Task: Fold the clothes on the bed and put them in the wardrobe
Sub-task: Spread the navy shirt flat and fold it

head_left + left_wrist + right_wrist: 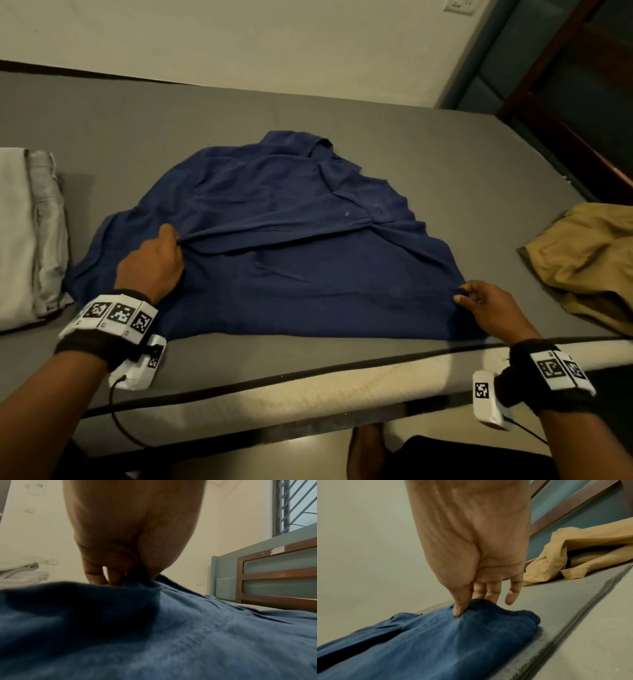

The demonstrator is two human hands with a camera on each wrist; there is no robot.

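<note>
Dim, warm indoor light; soft shadows; wrist views blurred, edges distorted.

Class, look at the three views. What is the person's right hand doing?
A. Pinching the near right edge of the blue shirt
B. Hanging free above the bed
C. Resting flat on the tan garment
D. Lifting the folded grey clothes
A: the right hand pinches the blue shirt at its near right edge; the right wrist view shows the thumb on the fabric.
</note>
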